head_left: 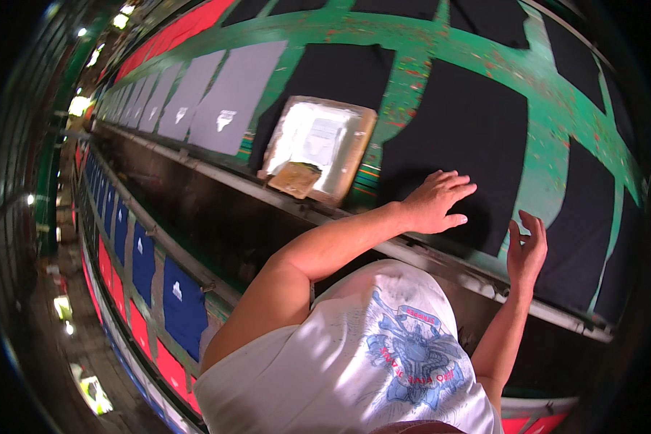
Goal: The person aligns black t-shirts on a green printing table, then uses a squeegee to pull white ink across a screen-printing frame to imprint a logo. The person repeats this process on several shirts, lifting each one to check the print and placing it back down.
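Note:
My left hand (438, 202) is held over a black fabric panel (464, 130), fingers stretched out and thumb apart, with nothing in it. Whether it touches the cloth I cannot tell. My right hand (528, 249) is raised by the table's near edge, beside another black panel (577, 224); its fingers are loosely bent and apart, and no object shows in them. Left of my left hand, a printing frame (354, 159) with a whitish screen rests on a black panel (340, 72). A flat brownish block (294, 179) lies on the frame's near corner.
The long green table (484, 58), specked with paint, carries grey printed panels (239, 87) to the left and red ones (173, 32) farther off. A metal rail (246, 183) runs along its near edge. Behind me to the left, another table bears blue panels (183, 304) and red panels (139, 329).

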The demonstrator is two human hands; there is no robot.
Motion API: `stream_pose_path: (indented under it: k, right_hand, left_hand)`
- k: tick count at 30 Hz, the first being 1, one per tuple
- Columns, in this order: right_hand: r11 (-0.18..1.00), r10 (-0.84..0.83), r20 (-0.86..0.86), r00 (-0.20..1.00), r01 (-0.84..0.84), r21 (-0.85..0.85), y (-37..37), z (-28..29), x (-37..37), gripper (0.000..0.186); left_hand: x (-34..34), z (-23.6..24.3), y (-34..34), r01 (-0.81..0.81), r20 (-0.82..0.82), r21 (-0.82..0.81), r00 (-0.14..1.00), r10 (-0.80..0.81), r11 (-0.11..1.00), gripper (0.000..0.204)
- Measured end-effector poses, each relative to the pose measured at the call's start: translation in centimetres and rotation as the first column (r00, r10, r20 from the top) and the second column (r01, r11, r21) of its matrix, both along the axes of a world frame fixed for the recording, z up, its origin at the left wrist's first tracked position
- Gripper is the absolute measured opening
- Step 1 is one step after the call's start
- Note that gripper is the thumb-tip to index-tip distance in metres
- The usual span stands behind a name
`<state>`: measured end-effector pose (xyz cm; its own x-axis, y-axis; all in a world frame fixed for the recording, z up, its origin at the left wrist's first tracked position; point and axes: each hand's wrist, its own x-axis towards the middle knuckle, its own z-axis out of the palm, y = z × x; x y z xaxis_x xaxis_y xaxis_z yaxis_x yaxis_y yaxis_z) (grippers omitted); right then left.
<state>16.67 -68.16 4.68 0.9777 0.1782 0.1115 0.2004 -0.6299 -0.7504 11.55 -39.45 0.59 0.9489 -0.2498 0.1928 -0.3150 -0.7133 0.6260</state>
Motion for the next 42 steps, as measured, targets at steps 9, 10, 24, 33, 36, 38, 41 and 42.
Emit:
stream_pose_path:
  k: [9,10,24,33,36,38,41,42]
  right_hand:
    - [0.953,0.303,0.225,0.926,-0.297,-0.062,18.7,3.2,0.4,0.029]
    - [0.927,0.373,0.270,0.888,-0.366,-0.078,21.7,3.6,0.5,0.028]
    - [0.644,0.632,-0.317,0.707,-0.707,-0.294,49.8,-1.4,9.6,0.062]
    - [0.661,0.477,-0.537,0.696,-0.686,-0.303,50.8,-0.9,13.0,0.090]
    - [0.772,0.465,-0.617,0.634,-0.632,-0.067,48.9,0.0,14.9,0.095]
    - [0.866,0.482,-0.516,0.708,-0.475,0.156,46.6,0.5,15.1,0.092]
    - [0.794,0.294,-0.129,0.947,-0.167,0.584,41.1,-1.1,11.9,0.076]
    - [0.795,0.211,-0.094,0.973,-0.115,0.596,38.6,-1.7,9.5,0.069]
  left_hand:
    - [-8.4,5.7,24.6,-0.539,0.277,-0.421,0.690,0.669,0.730,0.013]
    - [-9.7,5.5,27.9,-0.628,0.291,-0.281,0.665,0.688,0.726,0.013]
    - [-13.3,-2.4,39.1,-0.729,-0.035,-0.166,0.677,0.735,0.664,0.050]
    - [-14.3,-2.9,38.8,-0.583,0.005,-0.573,0.700,0.714,0.575,0.051]
    - [-14.7,-3.0,39.1,-0.557,-0.110,-0.674,0.726,0.679,0.486,0.050]
    - [-14.7,-2.9,40.0,-0.582,-0.152,-0.664,0.719,0.678,0.469,0.051]
    - [-13.7,-2.5,40.5,-0.629,-0.253,-0.684,0.680,0.688,0.369,0.050]
    - [-13.5,-2.1,40.4,-0.648,-0.245,-0.649,0.675,0.696,0.399,0.051]
